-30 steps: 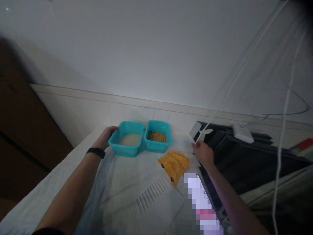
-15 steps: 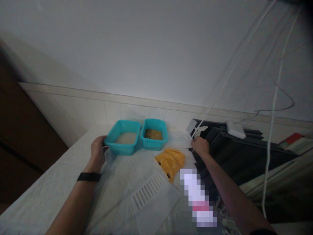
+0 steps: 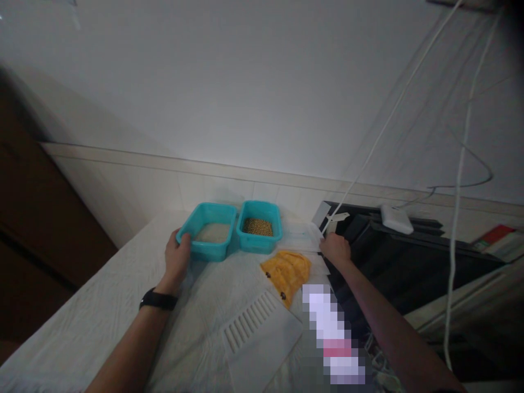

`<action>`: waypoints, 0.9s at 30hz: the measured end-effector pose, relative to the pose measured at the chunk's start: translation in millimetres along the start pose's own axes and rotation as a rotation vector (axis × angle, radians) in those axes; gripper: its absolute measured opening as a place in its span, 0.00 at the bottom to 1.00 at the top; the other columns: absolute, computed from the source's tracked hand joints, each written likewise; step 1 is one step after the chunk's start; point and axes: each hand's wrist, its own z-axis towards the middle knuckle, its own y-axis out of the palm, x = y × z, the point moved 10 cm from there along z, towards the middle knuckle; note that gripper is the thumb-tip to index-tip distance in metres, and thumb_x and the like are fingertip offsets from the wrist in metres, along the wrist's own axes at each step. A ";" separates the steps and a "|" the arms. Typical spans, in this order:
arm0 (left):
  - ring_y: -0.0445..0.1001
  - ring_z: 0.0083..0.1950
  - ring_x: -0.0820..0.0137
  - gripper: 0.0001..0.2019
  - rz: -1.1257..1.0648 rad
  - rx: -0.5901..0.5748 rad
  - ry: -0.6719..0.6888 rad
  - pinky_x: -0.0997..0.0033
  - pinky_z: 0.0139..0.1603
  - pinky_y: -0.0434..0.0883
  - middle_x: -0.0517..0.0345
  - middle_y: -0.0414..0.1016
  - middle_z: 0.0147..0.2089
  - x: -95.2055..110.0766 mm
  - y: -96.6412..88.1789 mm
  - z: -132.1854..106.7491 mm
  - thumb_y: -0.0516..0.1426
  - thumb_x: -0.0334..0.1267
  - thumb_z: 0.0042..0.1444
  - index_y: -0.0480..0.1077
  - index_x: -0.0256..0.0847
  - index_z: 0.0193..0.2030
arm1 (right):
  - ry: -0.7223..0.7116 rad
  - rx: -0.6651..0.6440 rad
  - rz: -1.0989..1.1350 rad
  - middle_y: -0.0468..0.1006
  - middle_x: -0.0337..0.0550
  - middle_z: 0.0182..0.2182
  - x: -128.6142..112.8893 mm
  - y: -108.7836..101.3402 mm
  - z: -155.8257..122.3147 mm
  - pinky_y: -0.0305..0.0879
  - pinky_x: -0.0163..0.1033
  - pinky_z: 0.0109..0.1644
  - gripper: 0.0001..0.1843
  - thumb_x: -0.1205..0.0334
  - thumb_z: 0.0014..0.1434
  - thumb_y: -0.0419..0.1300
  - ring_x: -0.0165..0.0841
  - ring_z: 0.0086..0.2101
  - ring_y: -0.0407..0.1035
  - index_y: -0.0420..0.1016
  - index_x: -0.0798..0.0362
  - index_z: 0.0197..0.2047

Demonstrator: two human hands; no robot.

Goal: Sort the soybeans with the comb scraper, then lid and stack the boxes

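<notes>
My left hand (image 3: 177, 260) grips the near left corner of a teal tub (image 3: 191, 248) that holds pale grains. A second teal tub (image 3: 262, 244) with yellow-brown beans stands touching it on the right. My right hand (image 3: 335, 249) is closed on the far right edge of the white cloth (image 3: 192, 322) that covers the table, beside a thin clear sheet. An orange cloth (image 3: 287, 270) with small dark marks lies between my hands.
A white slotted plastic piece (image 3: 257, 335) lies near the front. Black equipment (image 3: 401, 262) with a white adapter (image 3: 395, 218) stands to the right. White cables (image 3: 456, 218) hang down at right. A dark wooden cabinet (image 3: 36, 229) is on the left.
My left hand slid from the tub's far left corner to its near left corner. My right hand stayed at the cloth's edge. The view shifted slightly.
</notes>
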 end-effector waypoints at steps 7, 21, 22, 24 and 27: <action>0.72 0.48 0.53 0.17 0.188 0.234 0.146 0.43 0.64 0.73 0.59 0.66 0.43 28.5 -26.4 -7.2 0.64 0.50 0.53 0.68 0.50 0.47 | -0.014 -0.035 -0.024 0.88 0.77 0.60 1.2 2.6 -0.7 0.79 0.49 0.65 0.20 0.64 0.81 0.60 0.59 0.63 0.86 0.88 0.68 0.63; 0.84 0.41 0.62 0.07 0.260 -0.608 1.051 0.65 0.42 0.80 0.53 0.84 0.41 135.1 120.9 -200.5 0.57 0.31 0.70 0.76 0.46 0.47 | -0.032 -0.073 -0.077 0.88 0.76 0.61 -0.3 -9.0 7.7 0.80 0.51 0.66 0.20 0.67 0.77 0.60 0.58 0.64 0.85 0.90 0.65 0.62; 0.87 0.47 0.59 0.08 0.332 -0.774 1.032 0.62 0.49 0.83 0.48 0.86 0.47 130.9 146.6 -217.3 0.57 0.31 0.72 0.78 0.43 0.50 | -0.034 -0.074 -0.079 0.88 0.76 0.61 -0.9 -9.5 8.0 0.80 0.50 0.66 0.20 0.68 0.76 0.60 0.57 0.64 0.86 0.90 0.65 0.62; 0.87 0.60 0.54 0.10 0.495 -0.971 0.928 0.56 0.65 0.84 0.39 0.88 0.58 116.6 188.8 -234.6 0.58 0.33 0.73 0.80 0.38 0.55 | -0.040 -0.076 -0.079 0.88 0.76 0.60 -1.9 -9.9 7.7 0.80 0.48 0.65 0.20 0.69 0.76 0.60 0.56 0.63 0.86 0.90 0.65 0.61; 0.86 0.66 0.46 0.15 0.560 -0.988 0.857 0.45 0.73 0.81 0.28 0.86 0.65 108.1 227.5 -237.5 0.56 0.33 0.75 0.81 0.30 0.59 | -0.056 -0.080 -0.071 0.89 0.77 0.59 -2.8 -9.9 6.5 0.81 0.48 0.64 0.20 0.71 0.75 0.60 0.56 0.62 0.87 0.90 0.66 0.61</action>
